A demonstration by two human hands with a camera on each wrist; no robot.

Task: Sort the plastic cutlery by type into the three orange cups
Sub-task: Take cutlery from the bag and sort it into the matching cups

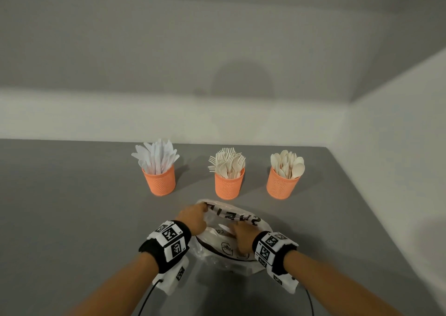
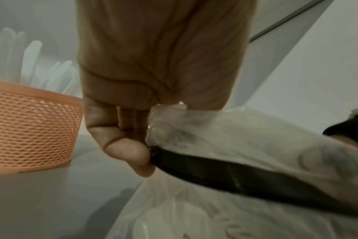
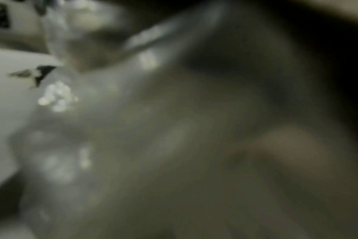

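Three orange mesh cups stand in a row on the grey table. The left cup (image 1: 159, 181) (image 2: 31, 129) holds white knives (image 1: 155, 156), the middle cup (image 1: 228, 185) holds forks (image 1: 226, 161), and the right cup (image 1: 281, 185) holds spoons (image 1: 288, 163). In front of them lies a clear plastic bag (image 1: 224, 250) with black print. My left hand (image 1: 195, 219) pinches the bag's rim (image 2: 164, 116) between thumb and fingers. My right hand (image 1: 241, 237) reaches into the bag's mouth, its fingers hidden by plastic. A pale cutlery piece (image 1: 225, 227) shows inside the bag. The right wrist view is blurred plastic.
The grey table (image 1: 72, 207) runs wide to the left and ends at a white wall (image 1: 398, 146) on the right, close to the spoon cup. Another wall stands just behind the cups. Cables hang from both wristbands.
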